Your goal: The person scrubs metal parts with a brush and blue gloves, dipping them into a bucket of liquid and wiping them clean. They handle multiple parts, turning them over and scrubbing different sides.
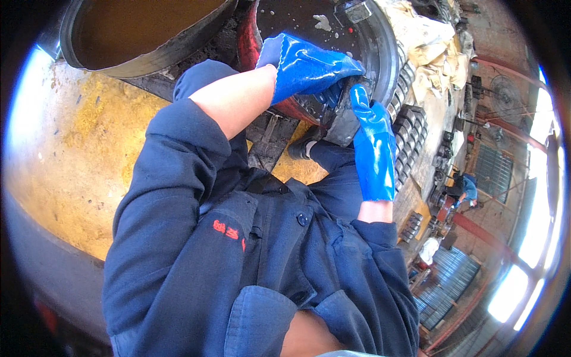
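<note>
Both my hands wear shiny blue rubber gloves. A dark grey, wet-looking metal block is held tilted at the near right rim of a drum with a red outer wall and dark liquid inside. My right hand grips the block's right side, thumb lying along its upper part. Bent over the rim, my left hand has its fingers curled against the block's upper left side; part of them is hidden under the glove. Another grey metal block rests at the drum's far right rim.
A second drum with brown liquid stands at the far left. Rows of grooved metal blocks line the bench on the right, below crumpled cream cloth. Another person works farther off, near a standing fan.
</note>
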Demonstrator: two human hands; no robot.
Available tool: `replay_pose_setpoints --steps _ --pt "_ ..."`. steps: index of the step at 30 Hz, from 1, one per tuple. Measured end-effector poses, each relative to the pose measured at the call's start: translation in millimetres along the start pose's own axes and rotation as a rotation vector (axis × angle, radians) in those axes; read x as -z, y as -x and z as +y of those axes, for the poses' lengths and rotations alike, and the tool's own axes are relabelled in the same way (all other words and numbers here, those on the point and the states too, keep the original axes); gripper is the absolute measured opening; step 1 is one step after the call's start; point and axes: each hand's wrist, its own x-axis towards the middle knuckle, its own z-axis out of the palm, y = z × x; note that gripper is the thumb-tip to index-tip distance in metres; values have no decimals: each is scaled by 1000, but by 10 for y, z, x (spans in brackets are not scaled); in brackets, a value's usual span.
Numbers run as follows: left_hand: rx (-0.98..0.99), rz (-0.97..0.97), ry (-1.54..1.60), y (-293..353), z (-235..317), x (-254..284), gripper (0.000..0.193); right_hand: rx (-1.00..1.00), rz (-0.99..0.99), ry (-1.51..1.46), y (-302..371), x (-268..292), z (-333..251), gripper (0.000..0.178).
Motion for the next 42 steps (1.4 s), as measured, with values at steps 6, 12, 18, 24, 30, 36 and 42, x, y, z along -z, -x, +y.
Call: replay_pose_setpoints --steps 6,12,18,24,30,36,42 --pt "-23 6 -133 -26 -10 14 42 -27 -19 20 -17 15 -66 47" --pt "197 7 269 -62 2 -22 42 -56 -31 69 -55 8 19 48" --pt "209 -20 359 -49 -73 -45 40 149 -16 248 -47 -60 96 38" --pt "-22 -71 -151 -54 130 97 41 102 7 237 91 46 117 37" --pt "156 -180 36 -159 282 98 44 -147 16 55 270 244 161 40" --pt "471 -141 343 -200 591 -151 47 -325 -49 -79 489 363 210 47" --pt "1131 145 693 -194 755 -267 56 -268 -103 -288 240 96 690 67"
